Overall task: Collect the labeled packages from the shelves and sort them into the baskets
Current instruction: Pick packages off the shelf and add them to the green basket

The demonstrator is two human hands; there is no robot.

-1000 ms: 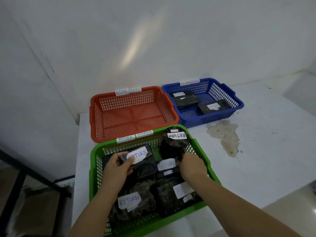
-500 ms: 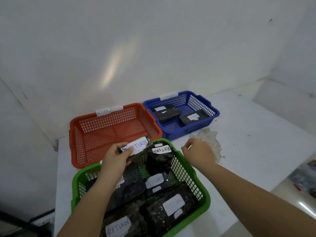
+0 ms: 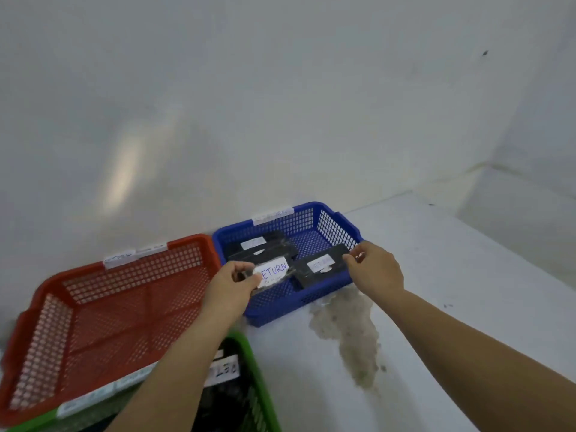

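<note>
My left hand (image 3: 229,286) grips a black wrapped package with a white RETURN label (image 3: 271,271) and holds it over the front left of the blue basket (image 3: 280,305). Inside that basket lie two more black labeled packages, one at the back (image 3: 274,244) and one on the right (image 3: 324,266). My right hand (image 3: 375,271) is at the basket's front right corner, thumb and fingers pinching its rim. The red basket (image 3: 134,269) stands to the left with nothing in it. The green basket (image 3: 251,353) with black packages (image 3: 230,391) is at the bottom edge.
All three baskets stand on a white table (image 3: 452,275) pushed against a white wall. A grey-brown stain (image 3: 352,335) marks the tabletop in front of the blue basket. White label strips sit on the red and blue baskets' rims.
My left hand has carried the RETURN package from above the green basket up and over into the blue basket. My right hand moved from the green basket's edge to the blue basket's corner.
</note>
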